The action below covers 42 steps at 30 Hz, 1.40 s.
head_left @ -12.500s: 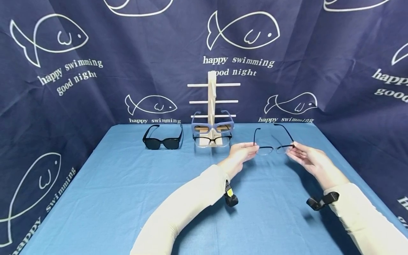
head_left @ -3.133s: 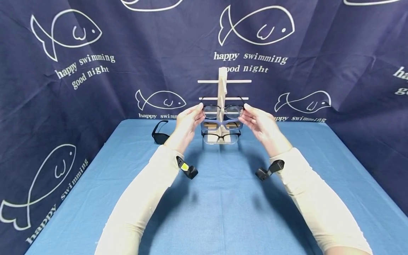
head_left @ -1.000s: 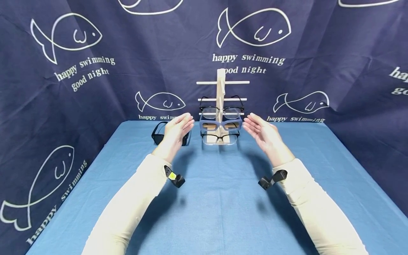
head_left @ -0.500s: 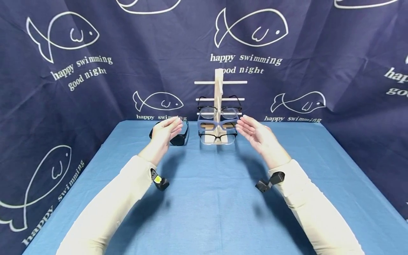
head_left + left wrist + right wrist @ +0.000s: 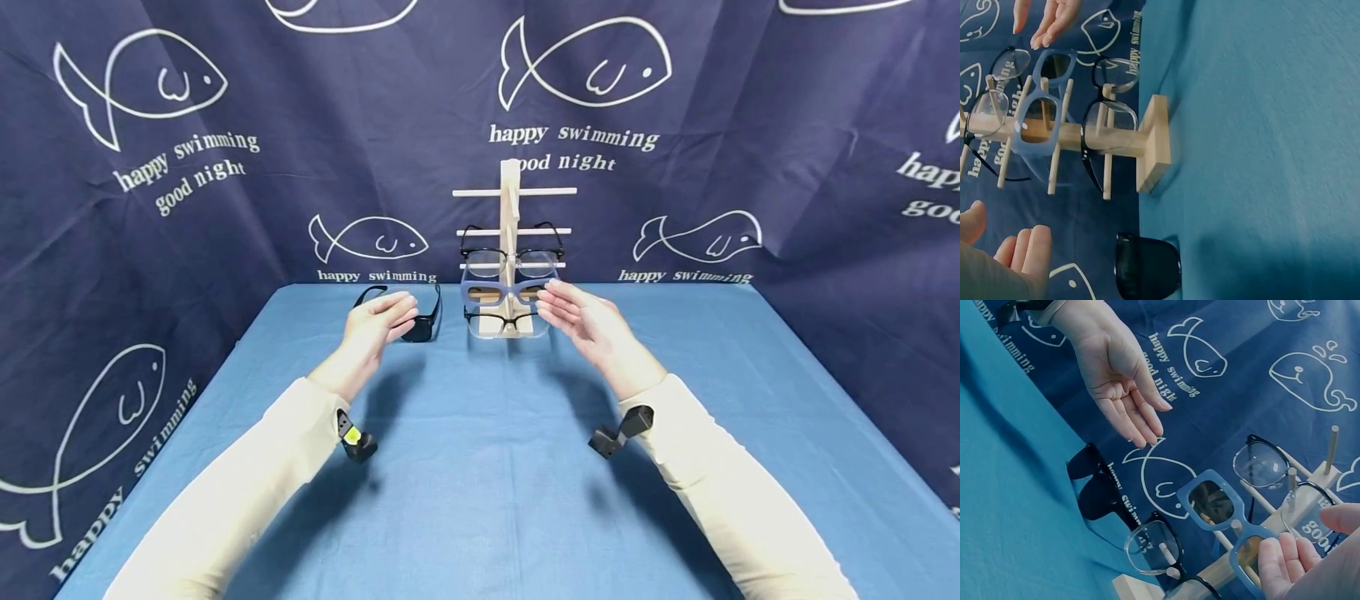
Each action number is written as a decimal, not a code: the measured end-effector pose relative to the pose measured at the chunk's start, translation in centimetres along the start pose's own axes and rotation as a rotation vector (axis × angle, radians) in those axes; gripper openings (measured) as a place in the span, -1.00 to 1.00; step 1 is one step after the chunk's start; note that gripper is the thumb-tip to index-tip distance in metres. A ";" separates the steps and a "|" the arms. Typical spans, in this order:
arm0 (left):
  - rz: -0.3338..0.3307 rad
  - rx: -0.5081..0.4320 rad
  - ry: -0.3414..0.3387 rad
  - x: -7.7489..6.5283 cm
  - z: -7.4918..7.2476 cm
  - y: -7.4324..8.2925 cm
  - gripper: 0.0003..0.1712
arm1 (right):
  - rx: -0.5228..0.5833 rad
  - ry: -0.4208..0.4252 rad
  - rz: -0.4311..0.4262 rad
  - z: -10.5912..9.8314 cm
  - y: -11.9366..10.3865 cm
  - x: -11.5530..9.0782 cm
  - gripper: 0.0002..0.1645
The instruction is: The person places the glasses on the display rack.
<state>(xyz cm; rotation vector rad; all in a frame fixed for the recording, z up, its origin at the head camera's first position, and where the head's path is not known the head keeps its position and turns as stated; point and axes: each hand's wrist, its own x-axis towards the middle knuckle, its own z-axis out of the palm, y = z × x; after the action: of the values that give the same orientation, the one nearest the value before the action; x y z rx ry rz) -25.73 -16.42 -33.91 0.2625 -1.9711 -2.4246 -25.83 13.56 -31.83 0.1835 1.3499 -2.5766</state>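
My left hand (image 5: 367, 337), fingers straight and together, hovers over the black sunglasses (image 5: 417, 331) and partly covers them in the head view. Those sunglasses lie on the table with their temples unfolded. My right hand (image 5: 592, 329) is held with fingers extended beside the wooden glasses stand (image 5: 510, 177) and holds nothing. Three pairs hang on the stand. Black-browed clear glasses (image 5: 484, 263) are uppermost, blue-framed sunglasses (image 5: 1038, 148) with brown lenses sit in the middle, and black-rimmed clear glasses (image 5: 483, 325) are lowest. The right fingertips overlap the blue frame's right side in the head view.
A blue cloth (image 5: 465, 467) covers the table. Dark blue curtains (image 5: 390, 92) with white fish drawings stand behind and at both sides. The top peg (image 5: 551, 192) of the stand carries no glasses.
Both hands brought the black-browed glasses from the right side to the stand, hung them above the blue sunglasses and let go. Since then the left hand has moved left to the black sunglasses.
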 end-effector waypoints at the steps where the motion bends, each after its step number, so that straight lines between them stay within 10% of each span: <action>1: -0.003 0.002 0.001 0.0 -0.2 -0.1 -0.47 | -0.006 -0.007 0.000 0.0 0.1 0.0 -0.85; 13: -0.005 0.036 0.006 0.2 -1.2 -0.7 -0.44 | -0.104 -0.027 -0.028 0.6 1.5 -0.3 -0.82; 20: 0.005 0.063 0.015 0.2 -2.0 -0.9 -0.43 | -0.185 -0.053 -0.065 1.4 2.5 -0.6 -0.39; 42: -0.001 0.211 0.057 0.3 -4.9 -1.3 -0.41 | -0.329 -0.039 -0.115 4.0 6.3 0.1 -0.41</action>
<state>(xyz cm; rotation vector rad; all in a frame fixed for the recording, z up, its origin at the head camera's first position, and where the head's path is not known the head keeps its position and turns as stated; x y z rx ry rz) -25.25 -20.95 -36.22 0.3298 -2.2018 -2.1833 -24.34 6.81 -34.56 -0.0013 1.7891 -2.3841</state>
